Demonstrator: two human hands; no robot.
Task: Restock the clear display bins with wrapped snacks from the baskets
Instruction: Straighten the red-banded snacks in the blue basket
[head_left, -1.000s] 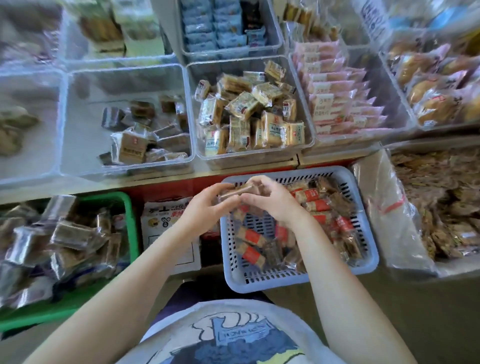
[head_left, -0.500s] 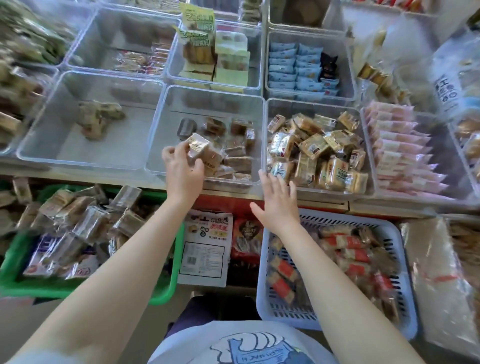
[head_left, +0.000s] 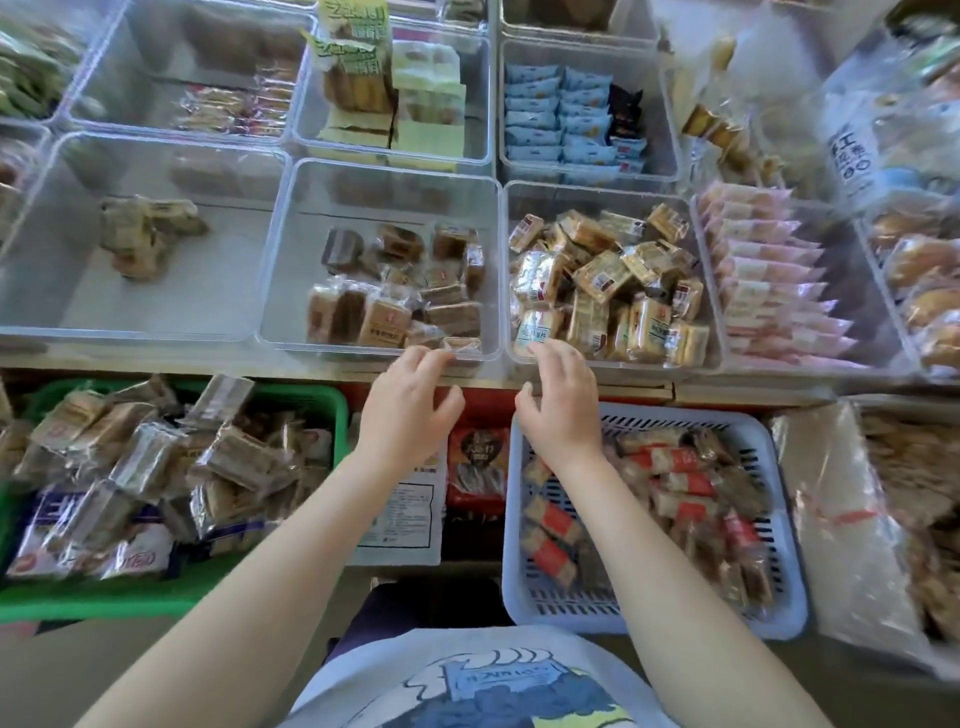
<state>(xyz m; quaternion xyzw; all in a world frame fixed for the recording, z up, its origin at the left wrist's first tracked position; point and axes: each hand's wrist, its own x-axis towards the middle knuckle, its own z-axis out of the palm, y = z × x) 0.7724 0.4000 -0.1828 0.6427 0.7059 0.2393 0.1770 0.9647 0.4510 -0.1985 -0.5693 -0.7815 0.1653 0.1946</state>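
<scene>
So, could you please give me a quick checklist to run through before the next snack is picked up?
1. Left hand holds nothing, fingers relaxed: ok.
2. Right hand holds nothing: ok.
3. Brown-snack bin has room along its far and left sides: ok.
4. Blue basket under the right hand has red-banded snacks to pick: ok.
5. Green basket holds clear-wrapped snacks: ok.
6. Which basket's snacks match the brown-snack bin: cannot tell.
</scene>
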